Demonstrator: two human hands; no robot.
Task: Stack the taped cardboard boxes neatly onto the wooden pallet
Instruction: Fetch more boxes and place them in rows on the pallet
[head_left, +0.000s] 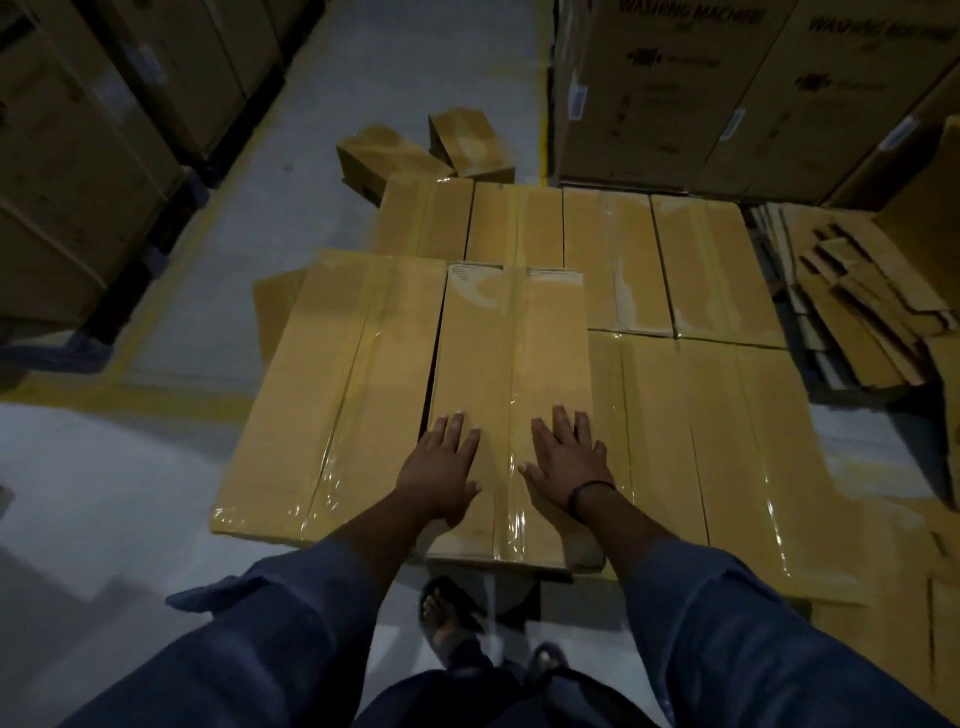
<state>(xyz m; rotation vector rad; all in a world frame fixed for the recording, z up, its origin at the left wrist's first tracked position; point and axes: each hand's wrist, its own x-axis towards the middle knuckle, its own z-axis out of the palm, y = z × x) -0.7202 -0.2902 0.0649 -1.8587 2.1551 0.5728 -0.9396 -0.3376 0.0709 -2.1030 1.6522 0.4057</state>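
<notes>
2 flat, spread hands, left hand (441, 462) and right hand (569, 460), rest on the taped box (511, 353), its near end, a thin gap leftward before the neighbouring box (337, 395), then open floor (93, 509).

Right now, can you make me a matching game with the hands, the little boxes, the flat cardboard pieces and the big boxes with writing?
Things:
1 left hand and right hand
2 little boxes
3 flat cardboard pile
4 big cartons

Places:
A far right, printed WASHING MACHINE
B pressing flat on the middle taped box
C loose at the far end, tilted
D heaped at the right side

Pairs: 1-B, 2-C, 3-D, 4-A
</notes>
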